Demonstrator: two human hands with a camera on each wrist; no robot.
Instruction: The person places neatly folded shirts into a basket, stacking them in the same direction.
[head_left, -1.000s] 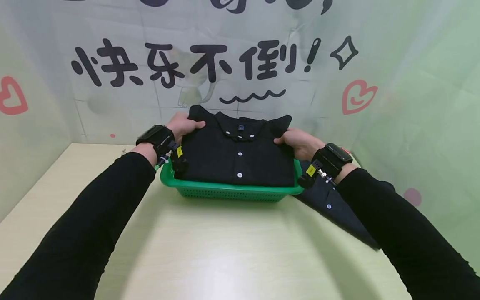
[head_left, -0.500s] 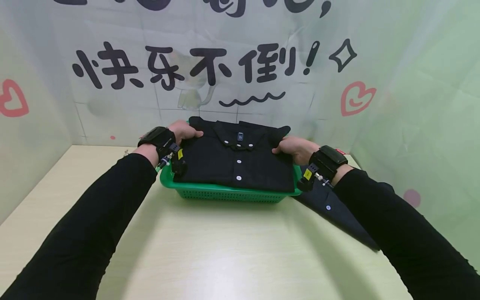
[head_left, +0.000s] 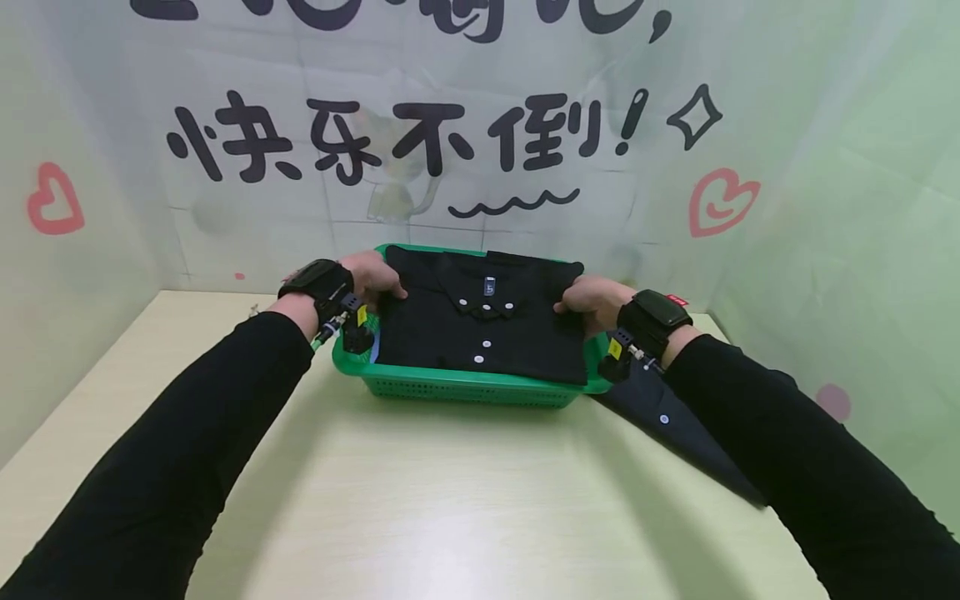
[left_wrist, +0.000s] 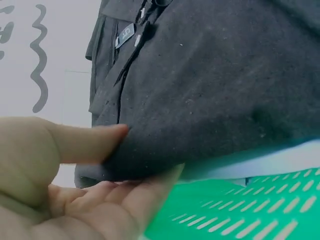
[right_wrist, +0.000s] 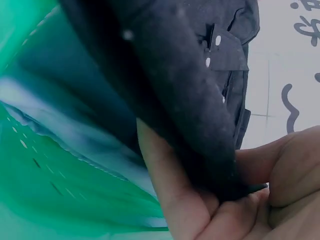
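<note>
A folded black shirt (head_left: 435, 329) with a collar and white buttons lies in the green basket (head_left: 465, 388), collar toward the back wall. My left hand (head_left: 375, 277) grips its left edge, thumb on top and fingers underneath, as the left wrist view shows. At the opposite edge, my right hand (head_left: 596, 302) pinches the fabric between thumb and fingers. Beneath the black shirt, light blue cloth (right_wrist: 75, 130) shows against the perforated basket wall in the right wrist view. How far the shirt sits above that cloth cannot be told.
Another folded dark garment (head_left: 675, 421) with a white button lies on the table (head_left: 450, 492), to the right of the basket and partly behind the right forearm. A printed curtain (head_left: 525, 192) stands close behind the basket.
Both hands have lowered the black shirt, mostly at its collar end, so it lies flatter in the basket. The basket's back rim has come into view. The head view has shifted slightly.
</note>
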